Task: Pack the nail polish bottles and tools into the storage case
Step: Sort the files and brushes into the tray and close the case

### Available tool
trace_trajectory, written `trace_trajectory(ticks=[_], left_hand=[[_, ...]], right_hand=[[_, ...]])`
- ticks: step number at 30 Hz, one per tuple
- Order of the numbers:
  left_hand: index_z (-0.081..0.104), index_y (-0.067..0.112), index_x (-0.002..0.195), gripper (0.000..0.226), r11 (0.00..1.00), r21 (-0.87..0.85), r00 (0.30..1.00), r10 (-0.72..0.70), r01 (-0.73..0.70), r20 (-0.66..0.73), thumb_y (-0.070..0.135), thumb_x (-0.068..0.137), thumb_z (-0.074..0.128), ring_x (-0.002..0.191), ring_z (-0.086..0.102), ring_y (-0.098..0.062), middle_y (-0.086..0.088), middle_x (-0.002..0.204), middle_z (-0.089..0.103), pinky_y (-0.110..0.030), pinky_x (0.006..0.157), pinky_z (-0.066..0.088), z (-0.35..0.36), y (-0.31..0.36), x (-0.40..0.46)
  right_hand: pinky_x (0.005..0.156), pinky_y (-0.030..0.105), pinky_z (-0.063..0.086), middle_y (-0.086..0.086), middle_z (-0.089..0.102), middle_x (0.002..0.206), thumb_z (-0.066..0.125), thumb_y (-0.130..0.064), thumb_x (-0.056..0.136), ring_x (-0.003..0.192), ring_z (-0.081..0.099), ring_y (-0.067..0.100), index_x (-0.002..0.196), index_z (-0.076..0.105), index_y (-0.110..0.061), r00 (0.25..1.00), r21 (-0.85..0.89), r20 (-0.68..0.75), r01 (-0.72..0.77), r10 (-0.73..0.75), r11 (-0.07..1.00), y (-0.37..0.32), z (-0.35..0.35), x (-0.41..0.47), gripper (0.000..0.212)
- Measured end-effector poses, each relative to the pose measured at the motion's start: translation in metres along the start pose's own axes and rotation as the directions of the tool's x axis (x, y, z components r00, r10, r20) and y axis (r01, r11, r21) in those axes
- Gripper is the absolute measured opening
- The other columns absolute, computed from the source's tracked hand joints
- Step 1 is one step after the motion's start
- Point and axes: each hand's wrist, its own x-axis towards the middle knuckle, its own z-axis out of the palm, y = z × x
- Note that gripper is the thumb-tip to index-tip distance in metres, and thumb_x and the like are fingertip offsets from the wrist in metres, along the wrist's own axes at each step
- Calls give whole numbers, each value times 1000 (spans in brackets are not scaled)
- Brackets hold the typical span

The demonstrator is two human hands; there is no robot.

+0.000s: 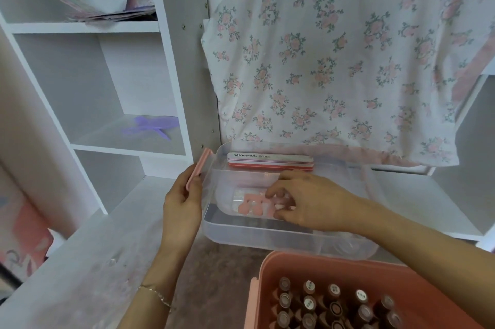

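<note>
While the clear plastic tray [257, 232] of the storage case sits on the white desk [112, 243] against the wall, the right hand [308, 200] reaches into it from the right, its fingers curled down onto a pink toe separator [254, 205] that lies on a clear inner piece; whether the fingers actually pinch the separator cannot be told. A nail file [270, 160] printed SANANMOG rests along the tray's back edge, red and pink stripes on its side. The left hand [183, 202] grips the pink latch [198, 169] at the tray's left end, thumb and fingers wrapped around it, a thin bracelet [158, 295] on that wrist. Nearer the person, the pink case base [270, 269] holds rows of upright nail polish bottles [334, 304] with dark caps. A floral cloth [334, 55] hangs behind the tray, and a purple plastic piece [152, 126] lies on the white shelf unit [171, 66] at left.
</note>
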Motion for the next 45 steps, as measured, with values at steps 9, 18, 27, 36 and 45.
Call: trace_trajectory(ticks=[9,18,27,36,45], left_hand=[[57,39,108,30,1000,7,1000,26,-26,6,17,98,39,107,60,-17,21,104,62,-36,97,46,-1,-2,-1],[58,35,113,30,999,30,1000,24,-24,11,17,98,40,110,59,-19,8,113,63,-41,99,46,-3,0,3],[61,17,116,27,994,102,981,49,-31,-187,12,92,48,105,56,-20,1,116,60,-26,85,43,1,6,-5],[67,23,95,22,854,317,908,410,-413,79,20,82,48,87,54,-1,12,94,64,-13,76,40,14,37,-53],[70,41,89,16,741,415,792,254,-528,555,50,78,64,83,58,6,27,83,64,-19,78,43,34,42,-77]], right_hand=[[76,21,39,-11,44,87,60,-32,82,81,46,6,101,63,-24,980,48,187,60,-68,997,1,5,1,20],[70,16,39,-16,50,80,62,-30,83,76,49,0,92,65,-23,994,163,100,22,-39,986,7,1,4,13],[72,-1,36,-23,59,86,59,-24,87,81,50,-17,83,60,-35,992,304,-49,-92,112,948,34,-30,-46,11],[86,8,37,-30,53,99,59,-31,87,97,48,-10,107,62,-37,915,132,375,-211,148,969,44,-45,-78,21],[74,16,39,-11,55,92,50,-24,89,82,51,6,123,57,-23,827,-26,545,-143,134,989,34,-42,-55,35]])
